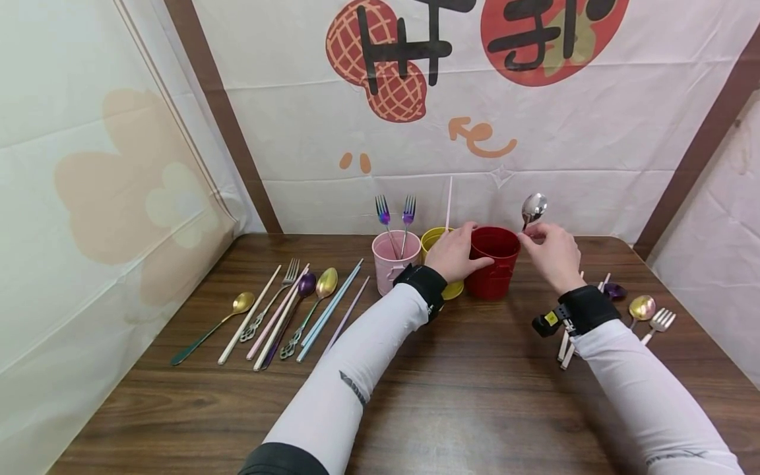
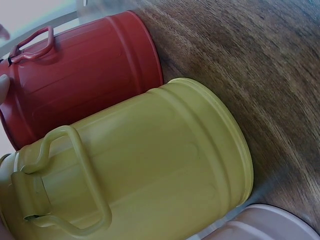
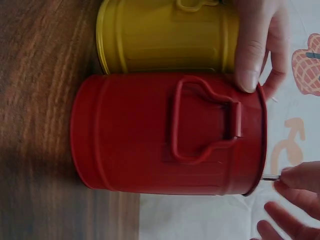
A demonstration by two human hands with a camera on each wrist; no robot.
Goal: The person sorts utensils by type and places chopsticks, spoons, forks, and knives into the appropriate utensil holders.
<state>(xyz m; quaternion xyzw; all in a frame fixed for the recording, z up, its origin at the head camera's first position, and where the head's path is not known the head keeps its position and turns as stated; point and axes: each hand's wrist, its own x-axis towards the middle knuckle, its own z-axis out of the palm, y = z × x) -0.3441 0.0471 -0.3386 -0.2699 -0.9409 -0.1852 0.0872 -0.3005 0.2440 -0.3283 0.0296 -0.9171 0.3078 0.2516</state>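
Note:
Between its thumb and fingers my left hand [image 1: 452, 256] holds the rim of a small red metal bucket [image 3: 130, 135], reaching across the yellow bucket [image 2: 150, 165] beside it. With thumb and fingertips, my right hand [image 1: 553, 256] pinches a silver spoon [image 1: 534, 206] at the red bucket's right rim. The spoon's bowl points up, and its thin handle enters the bucket, where the lower end is hidden. A pale pink chopstick [image 1: 448, 201] stands in the yellow bucket. Left of it, a pink bucket [image 1: 384, 267] contains two forks with purple-blue heads [image 1: 409, 210].
Chopsticks [image 1: 330, 310], a gold spoon [image 1: 243, 303], a purple spoon [image 1: 307, 285] and a fork [image 1: 291, 272] lie on the table's left. At right, near my sleeve, lie another gold spoon [image 1: 642, 307] and fork [image 1: 662, 320]. A printed cloth wall [image 1: 297, 152] stands behind.

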